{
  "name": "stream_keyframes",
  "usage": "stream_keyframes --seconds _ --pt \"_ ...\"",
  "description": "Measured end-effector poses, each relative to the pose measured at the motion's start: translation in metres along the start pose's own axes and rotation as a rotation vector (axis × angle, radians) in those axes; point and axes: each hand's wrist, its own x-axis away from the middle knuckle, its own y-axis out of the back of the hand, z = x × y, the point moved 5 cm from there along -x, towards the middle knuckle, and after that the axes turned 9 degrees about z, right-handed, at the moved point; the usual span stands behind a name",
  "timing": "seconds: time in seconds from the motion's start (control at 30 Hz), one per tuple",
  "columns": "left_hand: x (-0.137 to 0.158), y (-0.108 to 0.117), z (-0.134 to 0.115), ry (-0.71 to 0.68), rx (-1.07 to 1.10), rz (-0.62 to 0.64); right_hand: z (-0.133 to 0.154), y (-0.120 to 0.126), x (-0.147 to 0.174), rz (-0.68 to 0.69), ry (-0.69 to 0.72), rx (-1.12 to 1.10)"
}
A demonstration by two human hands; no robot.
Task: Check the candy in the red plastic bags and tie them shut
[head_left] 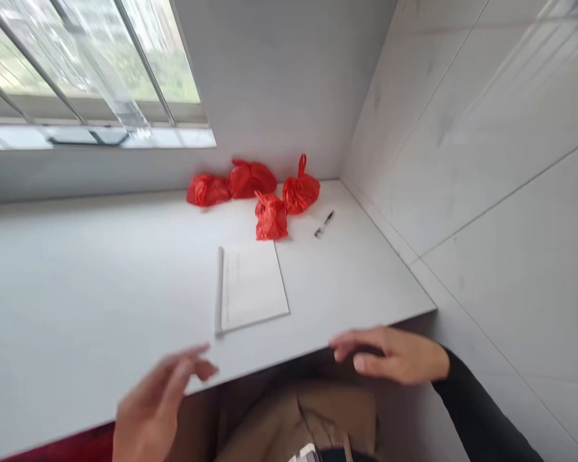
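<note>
Smooth white tabletop (101, 276) fills the corner here, running up to a matte grey wall (279, 83) and, on the right, glossy slabs of wall panelling (486, 212) cut by thin dark seams. Metal bars stripe the window (91, 64) at upper left. Flat and rectangular, the paper pad (255, 285) lies near the front of the table, faint print down its left part, a pale band along its left edge. And look at the left hand (157, 401): blurred, released, fingers loosely bent, just short of the pad's lower left corner. Over by the table's front edge, the right hand (395, 354) is relaxed too, thumb apart from curved fingers, grasping nothing, a black sleeve (481, 410) behind it. Further back, crinkled red plastic bags (271, 217) bunch into knotted lumps, with a slim pen (324, 224) slanting beside them.
</note>
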Motion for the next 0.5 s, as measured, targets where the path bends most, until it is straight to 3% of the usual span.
stream_keyframes --seconds 0.03,0.1,0.17,0.27,0.5 --pt "-0.001 0.005 0.002 -0.068 0.063 -0.144 0.002 0.008 0.0 -0.067 -0.02 -0.003" --pt "-0.01 0.005 0.016 -0.103 0.122 -0.284 0.003 0.023 -0.003 -0.246 -0.073 -0.026" --pt "-0.024 0.001 0.035 -0.075 0.137 -0.323 0.005 0.029 -0.008 -0.349 -0.048 -0.082" --pt "-0.036 -0.001 0.054 -0.045 0.144 -0.33 0.007 0.029 -0.014 -0.384 0.019 -0.148" --pt "-0.032 0.007 0.047 0.034 0.056 -0.32 0.006 0.043 -0.052 -0.391 0.103 -0.209"
